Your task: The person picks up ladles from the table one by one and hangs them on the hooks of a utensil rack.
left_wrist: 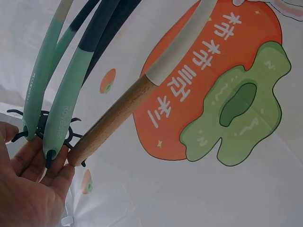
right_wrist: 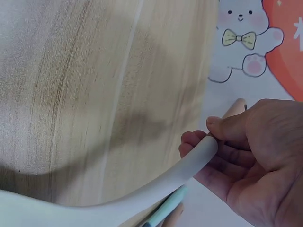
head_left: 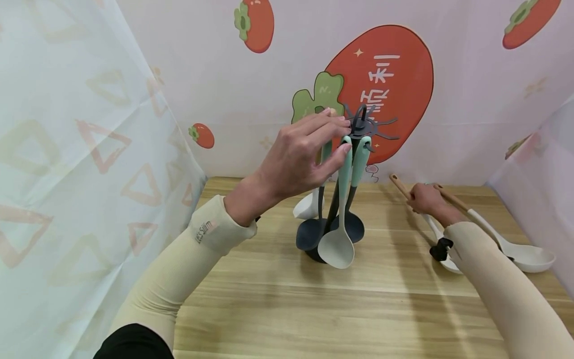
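Observation:
A dark utensil rack (head_left: 360,128) with hooks around its top stands on the table, hung with several utensils. Nearest the camera hangs a mint-handled spoon (head_left: 339,247) with a pale bowl. My left hand (head_left: 307,144) is at the rack's top, its fingertips right at the hooks and handle ends, thumb beside the spoon's handle. A wooden-handled utensil (left_wrist: 116,118) also hangs there, its end by my fingertips. My right hand (head_left: 426,198) pinches the wooden handle of a white utensil (right_wrist: 177,172) low over the table at the right; its head is partly hidden by the wrist camera.
A white ladle (head_left: 531,258) with a wooden handle lies to the right of my right hand. A mint handle (right_wrist: 165,208) shows beneath the held utensil in the right wrist view. Behind the wooden table (head_left: 278,304) rises a printed cloth (head_left: 471,99); more cloth hangs at both sides.

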Available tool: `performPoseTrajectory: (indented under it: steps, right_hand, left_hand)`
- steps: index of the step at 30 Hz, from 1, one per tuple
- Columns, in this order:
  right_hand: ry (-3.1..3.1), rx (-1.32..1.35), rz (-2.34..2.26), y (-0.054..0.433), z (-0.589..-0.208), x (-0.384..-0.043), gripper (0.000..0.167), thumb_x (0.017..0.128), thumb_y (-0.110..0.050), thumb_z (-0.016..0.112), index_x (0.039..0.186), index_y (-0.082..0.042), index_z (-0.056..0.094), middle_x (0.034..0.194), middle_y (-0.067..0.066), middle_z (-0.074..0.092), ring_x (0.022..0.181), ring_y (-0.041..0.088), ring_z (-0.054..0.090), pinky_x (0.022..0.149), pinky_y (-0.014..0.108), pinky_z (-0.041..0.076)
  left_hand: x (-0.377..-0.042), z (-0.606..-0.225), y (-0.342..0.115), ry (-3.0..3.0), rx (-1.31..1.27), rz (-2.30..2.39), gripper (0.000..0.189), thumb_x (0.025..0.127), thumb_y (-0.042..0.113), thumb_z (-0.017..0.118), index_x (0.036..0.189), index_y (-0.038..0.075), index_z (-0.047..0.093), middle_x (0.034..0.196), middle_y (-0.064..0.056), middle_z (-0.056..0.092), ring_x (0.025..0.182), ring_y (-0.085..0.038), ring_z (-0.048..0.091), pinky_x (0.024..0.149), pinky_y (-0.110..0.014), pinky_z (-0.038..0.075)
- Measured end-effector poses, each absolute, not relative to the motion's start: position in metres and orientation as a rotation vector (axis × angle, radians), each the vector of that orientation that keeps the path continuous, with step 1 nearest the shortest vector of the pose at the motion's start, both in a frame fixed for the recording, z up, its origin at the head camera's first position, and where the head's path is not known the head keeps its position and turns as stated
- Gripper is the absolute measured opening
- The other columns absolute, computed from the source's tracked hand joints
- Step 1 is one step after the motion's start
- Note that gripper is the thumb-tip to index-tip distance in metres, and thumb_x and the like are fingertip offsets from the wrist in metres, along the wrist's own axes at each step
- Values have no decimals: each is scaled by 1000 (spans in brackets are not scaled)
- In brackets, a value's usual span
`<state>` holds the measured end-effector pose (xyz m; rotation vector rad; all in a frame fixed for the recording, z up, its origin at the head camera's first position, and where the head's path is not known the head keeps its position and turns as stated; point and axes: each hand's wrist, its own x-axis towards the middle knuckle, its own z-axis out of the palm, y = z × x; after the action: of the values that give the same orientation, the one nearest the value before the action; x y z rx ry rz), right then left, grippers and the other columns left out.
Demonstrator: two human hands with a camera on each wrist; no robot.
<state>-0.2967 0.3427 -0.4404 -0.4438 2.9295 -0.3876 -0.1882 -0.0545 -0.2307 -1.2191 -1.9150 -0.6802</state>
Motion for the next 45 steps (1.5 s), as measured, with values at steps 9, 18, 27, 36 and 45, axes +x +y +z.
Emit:
performPoseTrajectory:
  steps: [9, 18, 27, 36, 45]
  right_hand:
    - [3041, -570, -440, 331, -426, -288, 18, 98, -4, 67, 84, 6, 69, 63, 5, 65, 54, 19, 59, 52, 43, 51]
    - [3193, -696, -617, 312, -409, -275, 17, 97, 0, 69, 81, 2, 63, 65, 9, 64, 53, 19, 57, 48, 34, 42]
    - [3345, -821, -780, 287, -389, -251, 9, 98, 1, 70, 89, 3, 69, 69, 11, 69, 49, 15, 54, 46, 33, 44]
    - [3408, -828, -935, 271, -379, -236, 4, 97, 2, 72, 99, 6, 70, 75, 16, 70, 52, 18, 56, 45, 27, 42]
    - [3456, -844, -1059, 265, -367, -221, 7, 98, 0, 73, 103, 5, 71, 80, 16, 72, 60, 21, 60, 51, 17, 38]
  left_hand:
    - [-188, -230, -54, -1925, -1211, -679, 25, 100, 13, 67, 114, -6, 76, 119, -19, 76, 118, -32, 72, 123, -32, 38]
    - [-188, -230, -55, -1918, -1208, -674, 24, 100, 12, 67, 112, -6, 76, 119, -19, 76, 118, -33, 72, 122, -31, 38]
    - [-187, -231, -58, -1951, -1201, -676, 26, 100, 14, 68, 116, -5, 75, 120, -19, 76, 122, -31, 71, 122, -32, 39]
    - [-187, -232, -56, -1943, -1206, -678, 25, 100, 14, 69, 115, -5, 76, 117, -18, 77, 121, -32, 71, 121, -33, 41]
    - [-187, -233, -57, -1928, -1197, -686, 26, 99, 13, 69, 115, -6, 76, 117, -19, 76, 121, -33, 71, 120, -34, 42]
